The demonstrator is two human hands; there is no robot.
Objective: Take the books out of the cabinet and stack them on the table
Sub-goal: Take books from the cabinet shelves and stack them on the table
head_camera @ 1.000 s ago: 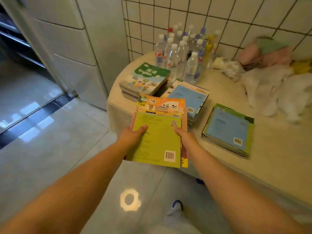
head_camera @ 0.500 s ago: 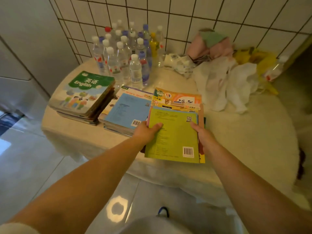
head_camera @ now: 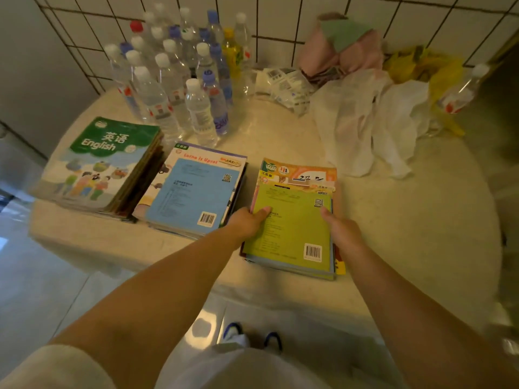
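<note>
Head view: both hands' fingers pinch the book stack (head_camera: 292, 228) at its side edges, thumbs on top.

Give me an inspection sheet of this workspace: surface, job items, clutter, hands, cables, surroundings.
Surface: pale round table, set against a tiled wall.
Job's things: three book stacks in a row near the front edge: green English stack at left, blue-covered stack in the middle, yellow-green-topped stack at right.
Clutter: cluster of water bottles behind the books; white plastic bags; pink and green cloth; yellow bag; one more bottle at far right.
Hands: left hand and right hand grip the sides of the yellow-green-topped stack, thumbs on top.
Cables: nothing seen.
Surroundings: glossy tiled floor; the person's shoes below.
</note>
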